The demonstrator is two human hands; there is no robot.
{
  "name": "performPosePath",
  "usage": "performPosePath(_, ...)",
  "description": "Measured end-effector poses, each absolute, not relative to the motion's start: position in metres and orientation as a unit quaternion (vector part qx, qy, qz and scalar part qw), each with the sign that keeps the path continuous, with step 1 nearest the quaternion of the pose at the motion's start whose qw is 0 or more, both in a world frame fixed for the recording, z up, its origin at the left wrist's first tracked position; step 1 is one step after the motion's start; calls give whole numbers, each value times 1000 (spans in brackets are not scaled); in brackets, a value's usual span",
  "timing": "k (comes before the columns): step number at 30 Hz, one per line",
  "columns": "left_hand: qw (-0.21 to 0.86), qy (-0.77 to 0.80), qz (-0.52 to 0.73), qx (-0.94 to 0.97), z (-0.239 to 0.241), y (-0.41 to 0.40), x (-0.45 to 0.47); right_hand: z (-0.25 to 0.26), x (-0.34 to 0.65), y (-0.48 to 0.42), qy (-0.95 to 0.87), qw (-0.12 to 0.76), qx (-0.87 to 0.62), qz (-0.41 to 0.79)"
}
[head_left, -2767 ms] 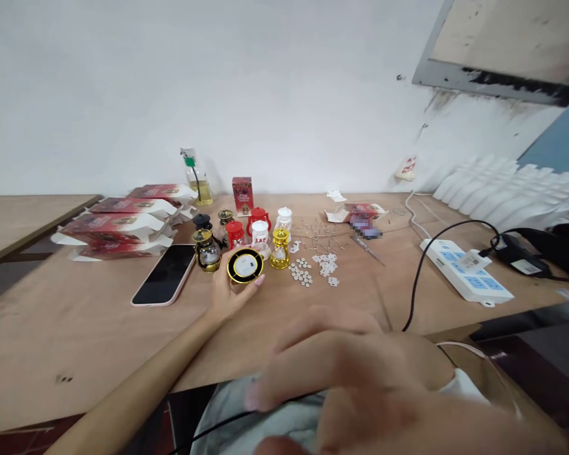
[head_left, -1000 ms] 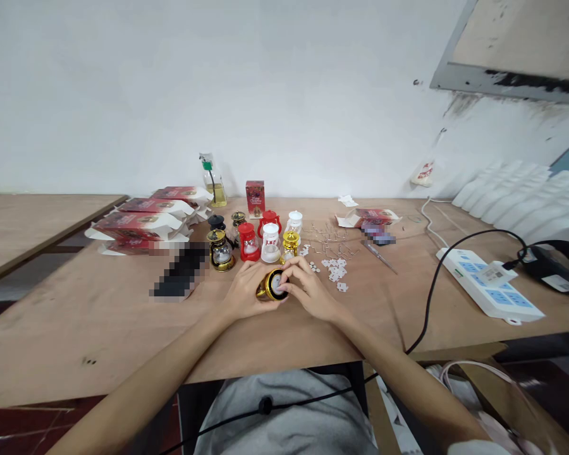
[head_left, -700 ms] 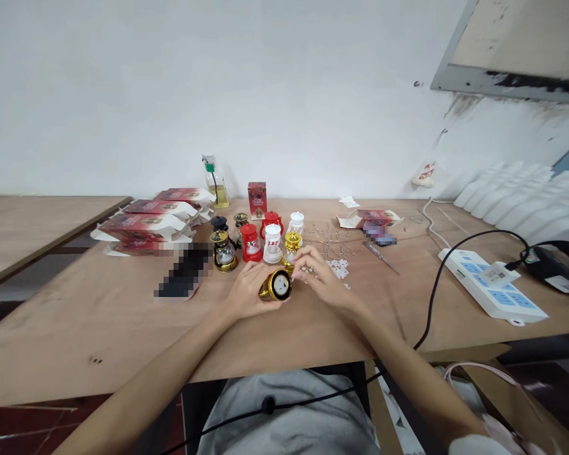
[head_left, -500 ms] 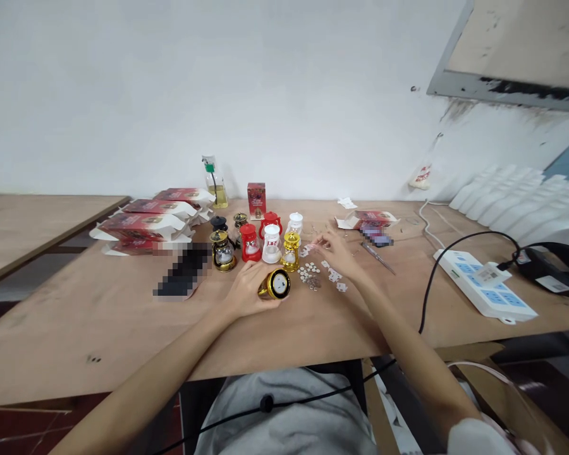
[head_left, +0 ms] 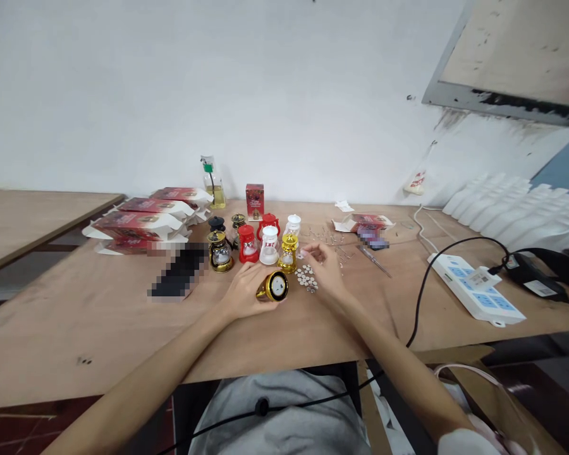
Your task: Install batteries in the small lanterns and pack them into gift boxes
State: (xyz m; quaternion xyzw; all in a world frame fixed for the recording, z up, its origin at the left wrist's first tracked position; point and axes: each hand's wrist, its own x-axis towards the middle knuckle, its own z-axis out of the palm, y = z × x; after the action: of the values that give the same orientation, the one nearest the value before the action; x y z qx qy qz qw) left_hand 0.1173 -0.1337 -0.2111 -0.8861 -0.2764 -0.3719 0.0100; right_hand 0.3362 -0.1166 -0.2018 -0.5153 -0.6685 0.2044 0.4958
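Note:
My left hand is closed around a gold mini lantern lying on its side, its round base turned toward me. Pinched at the fingertips of my right hand is what looks like a small white plastic piece; its details are too small to make out. Just below those fingers lie several round button cells. Behind the hands stand several upright mini lanterns, among them a gold one, a white one, a red one and a bronze one.
Red printed boxes are stacked at left, beside a dark pixelated slab. A small red box and a bottle of yellow liquid stand near the wall. At right are a screwdriver, a power strip and a black cable.
My right hand has come back toward me and slightly left, nearer the lantern, and now covers the loose white pieces. My left hand still holds the lantern. The view has shifted slightly.

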Motion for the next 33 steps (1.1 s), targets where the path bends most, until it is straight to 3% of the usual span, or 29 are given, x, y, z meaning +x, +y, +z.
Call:
performPosePath(2, 22, -269, -374, -887, -211, -133, 117, -200, 323, -139, -710, 525, -420, 209)
performPosePath(6, 47, -258, -373, -890, -212, -131, 116, -201, 310, -161, -779, 499, -329, 187)
performPosePath(11, 53, -247, -377, -891, -216, -126, 114, -210, 310, -159, -812, 448, -342, 153)
performPosePath(18, 39, -245, -382, -890, -217, -125, 114, -215, 307, -159, -822, 441, -345, 108)
performPosePath(33, 46, -233, -347, -908, -219, -125, 113, -213, 311, -155, -843, 401, -324, 153)
